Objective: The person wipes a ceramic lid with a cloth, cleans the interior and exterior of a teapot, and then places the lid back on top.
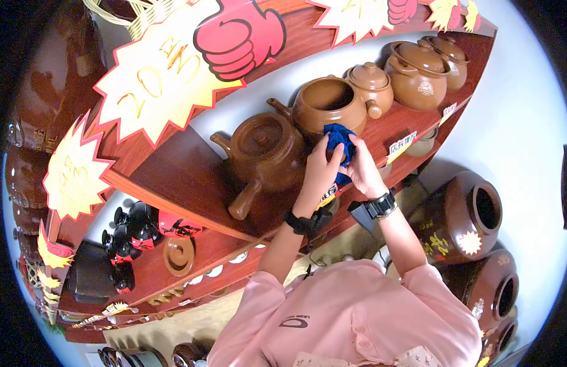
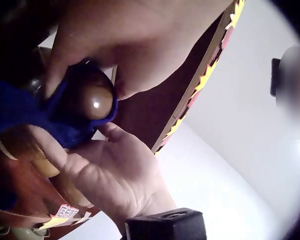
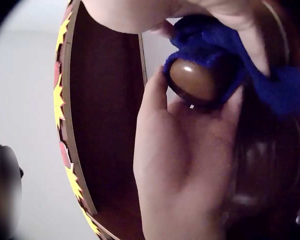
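Both hands grip a blue cloth [image 1: 337, 136] [image 2: 72, 131] [image 3: 205, 37] at the front of an open brown pot [image 1: 327, 113]. The left hand [image 1: 320, 177] [image 2: 125, 42] [image 3: 182, 160] holds the cloth from the left side, the right hand [image 1: 364, 172] [image 2: 117, 172] [image 3: 227, 15] from the right. Between their fingers a glossy rounded brown end [image 2: 96, 97] [image 3: 192, 79] sticks out of the cloth; it looks like the pot's handle, though where it joins the pot is hidden.
A lidded brown pot [image 1: 266, 147] stands close at the left, its handle [image 1: 245, 199] pointing toward the body. Smaller lidded pots [image 1: 370, 88] [image 1: 418, 73] line the shelf [image 1: 191, 177] to the right. Price signs [image 1: 155, 79] hang along the upper edge; large jars [image 1: 457, 214] stand lower right.
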Motion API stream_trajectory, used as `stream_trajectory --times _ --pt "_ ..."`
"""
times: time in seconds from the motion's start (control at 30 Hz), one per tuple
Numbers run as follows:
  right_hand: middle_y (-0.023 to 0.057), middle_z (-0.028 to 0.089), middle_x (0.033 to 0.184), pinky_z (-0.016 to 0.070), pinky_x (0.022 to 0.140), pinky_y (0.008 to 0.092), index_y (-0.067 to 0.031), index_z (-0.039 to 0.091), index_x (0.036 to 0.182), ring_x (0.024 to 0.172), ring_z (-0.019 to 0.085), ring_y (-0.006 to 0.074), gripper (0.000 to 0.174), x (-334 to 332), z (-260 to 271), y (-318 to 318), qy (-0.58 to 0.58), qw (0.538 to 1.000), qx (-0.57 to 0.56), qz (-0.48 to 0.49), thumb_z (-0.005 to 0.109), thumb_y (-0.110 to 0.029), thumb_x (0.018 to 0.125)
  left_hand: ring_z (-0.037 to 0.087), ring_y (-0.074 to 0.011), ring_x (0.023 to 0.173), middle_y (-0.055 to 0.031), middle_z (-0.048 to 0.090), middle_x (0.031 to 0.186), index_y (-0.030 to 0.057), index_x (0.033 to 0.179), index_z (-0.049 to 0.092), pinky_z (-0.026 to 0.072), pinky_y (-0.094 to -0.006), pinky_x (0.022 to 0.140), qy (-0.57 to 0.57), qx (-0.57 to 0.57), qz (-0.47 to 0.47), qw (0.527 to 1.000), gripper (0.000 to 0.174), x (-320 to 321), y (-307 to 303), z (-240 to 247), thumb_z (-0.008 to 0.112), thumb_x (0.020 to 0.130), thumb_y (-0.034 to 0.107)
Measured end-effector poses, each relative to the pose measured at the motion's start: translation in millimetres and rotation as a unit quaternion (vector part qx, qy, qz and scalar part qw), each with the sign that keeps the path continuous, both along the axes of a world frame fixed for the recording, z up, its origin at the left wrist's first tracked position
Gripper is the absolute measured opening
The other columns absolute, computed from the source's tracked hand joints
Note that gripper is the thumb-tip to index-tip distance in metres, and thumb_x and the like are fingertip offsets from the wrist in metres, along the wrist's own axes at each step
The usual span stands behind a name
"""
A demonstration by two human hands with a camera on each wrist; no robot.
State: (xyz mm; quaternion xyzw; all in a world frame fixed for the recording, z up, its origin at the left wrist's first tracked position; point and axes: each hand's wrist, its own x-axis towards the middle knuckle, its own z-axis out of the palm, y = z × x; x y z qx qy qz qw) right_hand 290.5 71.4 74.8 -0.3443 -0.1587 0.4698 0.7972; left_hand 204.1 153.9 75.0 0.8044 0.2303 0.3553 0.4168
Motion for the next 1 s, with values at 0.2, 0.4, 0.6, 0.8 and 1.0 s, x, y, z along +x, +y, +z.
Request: stream_trajectory --times 0.2,0.4,0.6,0.8,1.0 --pt "0.0048 0.059 0.109 0.0547 0.076 0.0319 -0.0071 0.045 0.125 0.094 0.06 0.0139 0.04 -20.0 6.5 -4.2 -0.047 0.995 -0.029 -0.082 0.059 -0.02 0.09 0.06 -0.0358 0.104 -0.0249 0.058 0.115 -0.0024 0.126 0.047 0.0458 -0.0384 0.09 -0.064 0.02 -0.021 0.998 0.046 -11.4 -15.2 -1.6 0.058 0.09 0.023" --pt "0.0046 0.06 0.109 0.0528 0.078 0.0273 -0.0046 0.048 0.125 0.093 0.059 0.0123 0.038 -27.3 4.2 -15.6 -0.047 0.995 -0.025 -0.087 0.058 -0.011 0.089 0.049 -0.0435 0.115 -0.0294 0.042 0.131 -0.0035 0.132 0.037 0.0416 -0.0429 0.096 -0.047 0.088 -0.032 0.994 0.05 -25.4 -27.0 -3.7 0.054 0.09 0.019" --pt "0.0043 0.059 0.104 0.0503 0.075 0.0234 -0.0032 0.051 0.122 0.089 0.058 0.0121 0.036 -35.1 3.4 -36.6 -0.092 0.988 -0.025 -0.119 0.049 0.001 0.086 0.048 -0.0434 0.116 -0.0281 0.045 0.13 -0.0046 0.119 0.048 0.0411 -0.0416 0.097 -0.006 0.144 -0.049 0.988 0.04 -49.1 -55.9 23.8 0.06 0.086 0.014" --pt "0.0068 0.062 0.102 0.0568 0.071 0.0282 -0.0016 0.051 0.119 0.083 0.063 0.0138 0.034 -8.5 -2.7 -74.9 -0.042 0.994 0.008 -0.099 0.043 0.002 0.086 0.064 -0.0253 0.086 -0.0173 0.057 0.114 0.0021 0.113 0.055 0.0522 -0.0328 0.075 -0.001 0.057 -0.042 0.997 0.032 -56.6 -56.4 38.9 0.064 0.086 0.016" --pt "0.0082 0.06 0.113 0.0529 0.079 0.0305 -0.0048 0.05 0.125 0.098 0.061 0.0175 0.037 13.7 -0.4 -77.2 -0.067 0.971 -0.015 -0.229 0.046 -0.004 0.087 0.062 -0.0348 0.09 -0.0207 0.056 0.113 -0.003 0.116 0.05 0.0525 -0.041 0.073 0.08 0.289 0.075 0.951 0.052 -26.8 -18.8 37.5 0.059 0.087 0.039"
